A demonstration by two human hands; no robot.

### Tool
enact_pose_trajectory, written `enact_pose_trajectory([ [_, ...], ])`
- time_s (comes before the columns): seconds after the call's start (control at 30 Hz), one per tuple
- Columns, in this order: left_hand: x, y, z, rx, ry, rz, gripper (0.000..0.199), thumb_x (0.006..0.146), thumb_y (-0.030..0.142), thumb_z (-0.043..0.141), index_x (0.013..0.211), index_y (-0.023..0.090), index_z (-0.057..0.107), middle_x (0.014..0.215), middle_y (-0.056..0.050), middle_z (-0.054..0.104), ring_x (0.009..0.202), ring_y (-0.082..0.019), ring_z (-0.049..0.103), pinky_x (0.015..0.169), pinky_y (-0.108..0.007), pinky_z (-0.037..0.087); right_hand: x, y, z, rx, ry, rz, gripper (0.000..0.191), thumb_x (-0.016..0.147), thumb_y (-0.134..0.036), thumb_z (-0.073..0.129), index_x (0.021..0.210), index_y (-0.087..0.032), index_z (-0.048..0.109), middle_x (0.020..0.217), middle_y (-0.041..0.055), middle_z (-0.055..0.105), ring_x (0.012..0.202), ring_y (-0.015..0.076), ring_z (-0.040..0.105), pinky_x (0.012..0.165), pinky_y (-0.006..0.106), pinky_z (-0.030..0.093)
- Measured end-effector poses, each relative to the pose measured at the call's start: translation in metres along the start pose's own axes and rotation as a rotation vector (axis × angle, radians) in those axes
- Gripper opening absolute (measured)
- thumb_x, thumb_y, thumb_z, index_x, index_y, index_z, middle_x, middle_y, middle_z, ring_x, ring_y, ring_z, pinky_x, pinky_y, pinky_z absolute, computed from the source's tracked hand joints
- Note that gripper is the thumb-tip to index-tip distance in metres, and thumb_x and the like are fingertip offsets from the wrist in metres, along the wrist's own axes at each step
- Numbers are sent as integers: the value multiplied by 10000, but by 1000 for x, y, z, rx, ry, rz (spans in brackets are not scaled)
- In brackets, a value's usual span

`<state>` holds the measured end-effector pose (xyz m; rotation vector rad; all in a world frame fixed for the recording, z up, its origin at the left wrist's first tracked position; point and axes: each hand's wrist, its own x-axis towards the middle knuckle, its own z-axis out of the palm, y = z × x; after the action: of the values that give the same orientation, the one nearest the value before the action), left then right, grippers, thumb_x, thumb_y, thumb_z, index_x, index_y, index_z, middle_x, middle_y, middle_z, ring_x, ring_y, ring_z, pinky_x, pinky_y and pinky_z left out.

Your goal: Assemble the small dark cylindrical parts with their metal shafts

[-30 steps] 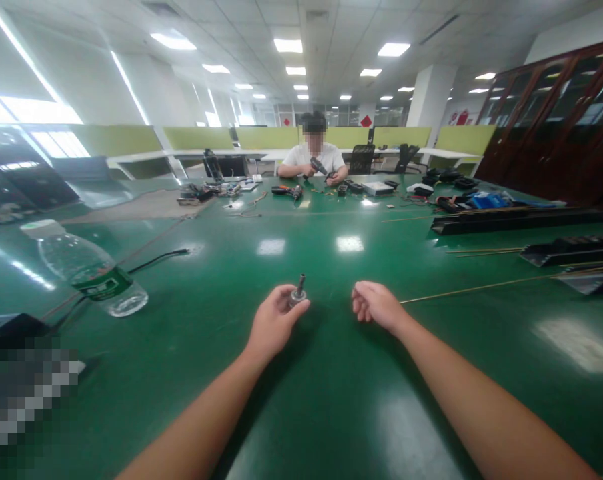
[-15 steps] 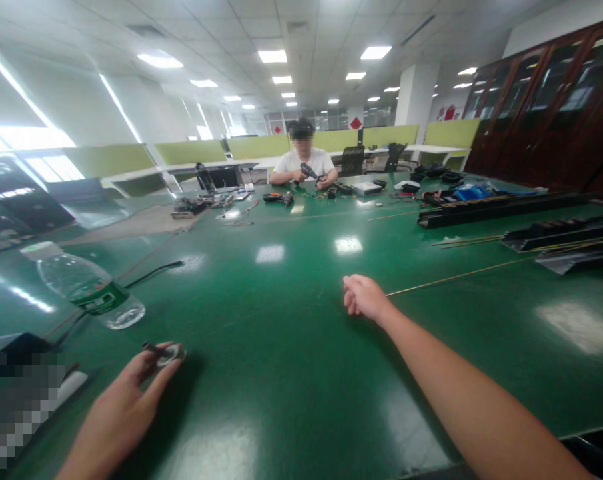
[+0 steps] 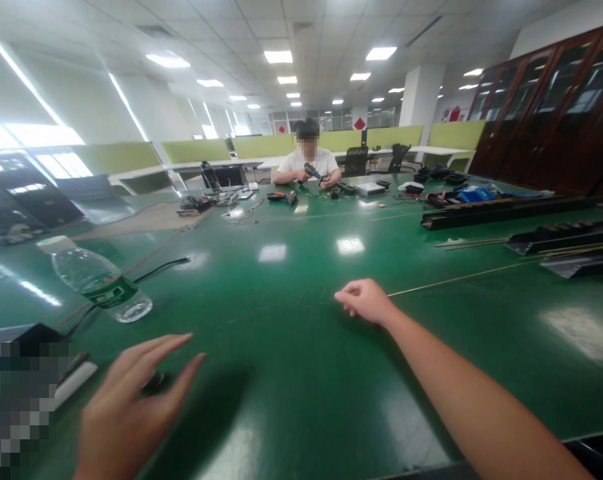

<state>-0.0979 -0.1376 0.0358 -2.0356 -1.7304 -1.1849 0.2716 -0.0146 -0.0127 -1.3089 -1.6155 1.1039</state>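
In the head view, the left hand (image 3: 136, 393) is at the lower left above the green table (image 3: 281, 333), with thumb and fingers spread wide apart and pointing toward the middle of the table. A small dark part (image 3: 155, 382) is visible in the gap between thumb and fingers; it is mostly hidden by the hand, and whether the hand touches it cannot be told. The right hand (image 3: 365, 300) is near the middle of the table, fingers curled in toward the thumb. A thin rod (image 3: 461, 279) runs from behind this hand to the right; whether the fingers grip it cannot be told, as the palm side is out of sight. Beyond the left hand is a clear bottle (image 3: 101, 287) with a green label and white cap, slanting in the view, and just beside it a black cable (image 3: 161, 268). On the right side are long black channels (image 3: 506, 213), with further thin rods by them, and a blue bundle (image 3: 476, 193) just behind. At the far edge a person in a white shirt (image 3: 326, 161) holds a drill (image 3: 311, 171); an orange and black tool (image 3: 281, 197) lies on the table near that person.
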Motion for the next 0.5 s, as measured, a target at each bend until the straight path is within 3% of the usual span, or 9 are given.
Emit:
enact_pose_trajectory([
  [0.1, 17, 57, 44, -168, -264, 287, 307, 843, 299, 636, 1146, 341, 607, 1091, 4, 654, 980, -210, 640, 900, -355, 537, -7, -5, 2, -53, -114, -75, 244, 788, -375, 687, 800, -135, 727, 628, 37, 681, 459, 111, 586, 447, 202, 434],
  [0.23, 36, 112, 109, -251, -525, 414, 416, 824, 192, 628, 1227, 259, 548, 1195, -63, 617, 1086, -233, 601, 944, -376, 519, -11, -7, 2, -62, -221, -123, 263, 767, -392, 699, 766, -131, 733, 564, 15, 648, 423, 110, 546, 413, 204, 397],
  [0.3, 42, 130, 132, -250, -582, 456, 426, 790, 118, 618, 1195, 234, 548, 1135, -71, 628, 1043, -238, 606, 894, -363, 529, -11, -6, 0, -46, -265, -136, 268, 766, -386, 699, 690, -129, 710, 523, -6, 605, 418, 99, 513, 407, 196, 368],
  [0.4, 47, 144, 148, -217, -584, 461, 317, 786, 21, 513, 1038, 195, 591, 972, -79, 644, 923, -232, 618, 793, -351, 525, -10, -6, -2, -30, -281, -136, 281, 767, -368, 695, 625, -127, 685, 489, -28, 551, 425, 85, 465, 408, 189, 328],
  [0.5, 48, 140, 147, -194, -568, 435, 214, 823, 41, 484, 887, 199, 613, 884, -70, 647, 860, -231, 625, 748, -354, 511, -9, -7, -2, -42, -266, -119, 263, 747, -375, 720, 685, -120, 725, 501, -27, 558, 430, 82, 450, 402, 190, 299],
])
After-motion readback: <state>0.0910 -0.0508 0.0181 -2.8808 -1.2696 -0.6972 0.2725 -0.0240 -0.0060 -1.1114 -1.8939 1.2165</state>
